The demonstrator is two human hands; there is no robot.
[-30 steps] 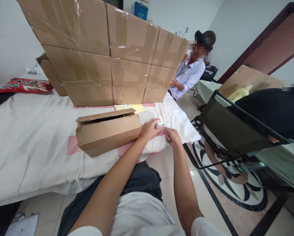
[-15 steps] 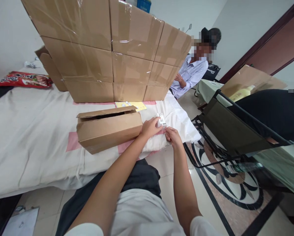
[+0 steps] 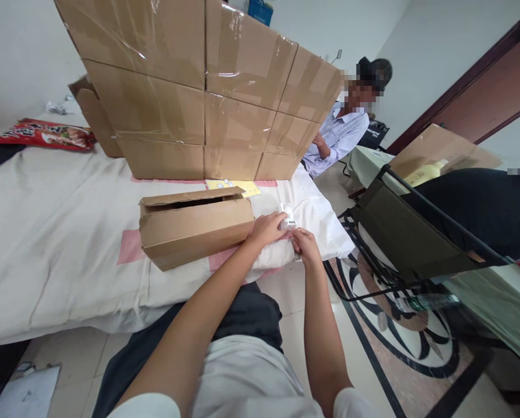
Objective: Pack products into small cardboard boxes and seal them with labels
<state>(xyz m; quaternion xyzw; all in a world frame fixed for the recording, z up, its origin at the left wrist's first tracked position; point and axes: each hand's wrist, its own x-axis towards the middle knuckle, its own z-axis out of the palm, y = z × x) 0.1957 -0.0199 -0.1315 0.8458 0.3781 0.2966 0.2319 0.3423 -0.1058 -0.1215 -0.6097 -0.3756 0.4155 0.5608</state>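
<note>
My left hand (image 3: 267, 227) is closed round a small white plastic part (image 3: 286, 216) at the near right corner of the bed. My right hand (image 3: 304, 244) meets it from the right, its fingers pinched against the same part. Both hands rest on the white sheet (image 3: 60, 232). Just left of my left hand lies an open brown cardboard box (image 3: 194, 226), on its side, with its flap up. Behind it a yellow card (image 3: 242, 187) with small white pieces lies flat on the sheet.
A wall of stacked taped cartons (image 3: 208, 98) stands at the back of the bed. A red snack bag (image 3: 42, 133) lies far left. A seated person in a light shirt (image 3: 338, 136) is behind right. A dark folding frame (image 3: 408, 232) stands at right over patterned floor.
The view has shifted slightly. My hands have stayed together at the bed corner, with the white part held a little lower between them.
</note>
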